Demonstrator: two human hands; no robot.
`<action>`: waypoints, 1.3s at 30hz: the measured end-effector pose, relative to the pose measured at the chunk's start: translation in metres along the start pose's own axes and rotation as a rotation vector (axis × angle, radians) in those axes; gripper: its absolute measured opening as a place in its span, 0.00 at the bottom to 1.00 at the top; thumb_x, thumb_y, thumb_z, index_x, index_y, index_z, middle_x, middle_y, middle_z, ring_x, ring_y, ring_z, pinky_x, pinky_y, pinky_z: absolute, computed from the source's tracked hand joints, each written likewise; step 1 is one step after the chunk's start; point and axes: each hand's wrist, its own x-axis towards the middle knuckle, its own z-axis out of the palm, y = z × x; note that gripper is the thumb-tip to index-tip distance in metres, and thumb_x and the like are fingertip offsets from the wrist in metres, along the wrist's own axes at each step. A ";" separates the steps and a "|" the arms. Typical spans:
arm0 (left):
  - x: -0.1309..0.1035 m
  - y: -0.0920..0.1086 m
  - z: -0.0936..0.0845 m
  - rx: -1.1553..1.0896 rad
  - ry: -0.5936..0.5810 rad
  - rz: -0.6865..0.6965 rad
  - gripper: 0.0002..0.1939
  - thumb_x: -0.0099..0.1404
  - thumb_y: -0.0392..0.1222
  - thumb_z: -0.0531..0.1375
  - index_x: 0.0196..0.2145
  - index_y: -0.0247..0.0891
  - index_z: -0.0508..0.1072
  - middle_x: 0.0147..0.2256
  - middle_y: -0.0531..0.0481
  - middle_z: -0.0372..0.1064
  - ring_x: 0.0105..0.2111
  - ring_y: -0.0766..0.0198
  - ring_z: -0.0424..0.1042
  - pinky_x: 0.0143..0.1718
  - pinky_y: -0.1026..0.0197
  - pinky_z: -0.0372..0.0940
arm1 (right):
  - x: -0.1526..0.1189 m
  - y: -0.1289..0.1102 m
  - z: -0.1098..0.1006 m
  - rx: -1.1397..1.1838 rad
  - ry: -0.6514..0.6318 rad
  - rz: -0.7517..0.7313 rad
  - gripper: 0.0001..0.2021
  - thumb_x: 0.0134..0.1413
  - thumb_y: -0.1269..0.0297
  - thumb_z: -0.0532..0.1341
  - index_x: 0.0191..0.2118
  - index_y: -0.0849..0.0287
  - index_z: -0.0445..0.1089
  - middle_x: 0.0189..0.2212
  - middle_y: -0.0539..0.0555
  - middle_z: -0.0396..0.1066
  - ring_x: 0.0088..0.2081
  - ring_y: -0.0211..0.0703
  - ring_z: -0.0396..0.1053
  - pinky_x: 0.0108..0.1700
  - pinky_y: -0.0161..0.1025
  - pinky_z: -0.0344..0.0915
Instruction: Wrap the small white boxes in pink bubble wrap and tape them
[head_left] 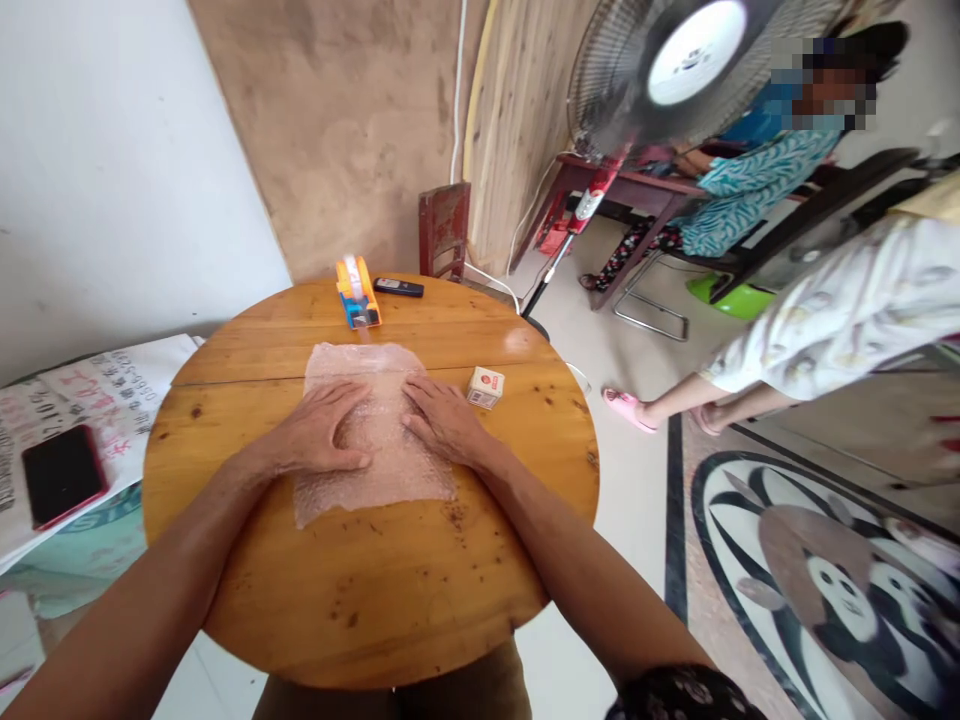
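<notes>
Plastic bubble wrap (386,475): flat on counter (322,600), left of frame centre.
Left hand (324,430), right hand (444,418): apart, spread open, palms down on bubble wrap.
Box (486,388): just beside right hand.

Glows honey-orange on the round table (337,590), with dark knots dotting the grain. Looks pale pinkish on the bubble wrap (386,430). Pairs orange with blue on the tape dispenser (358,295). Shows cream with a red emblem on the small box (486,387). Rims the black phone (64,477) in red. Carries black and red lettering on the white paper (127,395). Swirls teal and white over the patterned top (772,185). Sets black-and-white pandas inside a dark-edged oval on the floor panel (810,530). Shows pink on the shoe (628,409).
</notes>
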 end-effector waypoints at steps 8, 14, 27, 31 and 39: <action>0.000 -0.006 0.001 0.006 0.004 0.015 0.54 0.52 0.67 0.61 0.66 0.30 0.54 0.67 0.31 0.49 0.67 0.38 0.49 0.66 0.40 0.45 | -0.002 -0.004 -0.003 0.017 0.002 -0.015 0.23 0.64 0.60 0.58 0.61 0.64 0.63 0.64 0.62 0.60 0.65 0.50 0.55 0.64 0.49 0.52; 0.001 0.000 -0.009 -0.027 -0.051 0.004 0.57 0.51 0.69 0.63 0.67 0.31 0.51 0.68 0.30 0.45 0.68 0.40 0.45 0.67 0.41 0.42 | 0.001 0.002 0.001 0.028 -0.003 -0.022 0.24 0.64 0.59 0.57 0.61 0.65 0.63 0.64 0.64 0.59 0.65 0.52 0.55 0.64 0.51 0.51; 0.000 -0.005 -0.005 -0.023 -0.037 0.028 0.48 0.58 0.67 0.58 0.66 0.33 0.55 0.68 0.35 0.48 0.68 0.44 0.45 0.67 0.42 0.41 | 0.002 0.003 0.003 0.003 -0.006 -0.002 0.21 0.66 0.67 0.49 0.62 0.65 0.62 0.64 0.61 0.59 0.64 0.52 0.56 0.63 0.50 0.53; 0.004 -0.003 -0.005 0.035 -0.030 0.020 0.47 0.57 0.66 0.60 0.65 0.34 0.58 0.68 0.35 0.48 0.68 0.44 0.46 0.67 0.42 0.41 | 0.002 0.000 0.001 -0.008 -0.014 0.012 0.22 0.66 0.68 0.49 0.62 0.64 0.62 0.64 0.62 0.60 0.64 0.52 0.56 0.63 0.50 0.54; 0.005 0.000 -0.021 0.090 -0.123 0.015 0.47 0.54 0.64 0.63 0.65 0.37 0.59 0.68 0.36 0.49 0.68 0.42 0.46 0.67 0.42 0.44 | 0.000 0.000 0.001 -0.006 0.006 0.005 0.21 0.65 0.68 0.50 0.61 0.63 0.63 0.64 0.62 0.61 0.63 0.49 0.58 0.63 0.48 0.54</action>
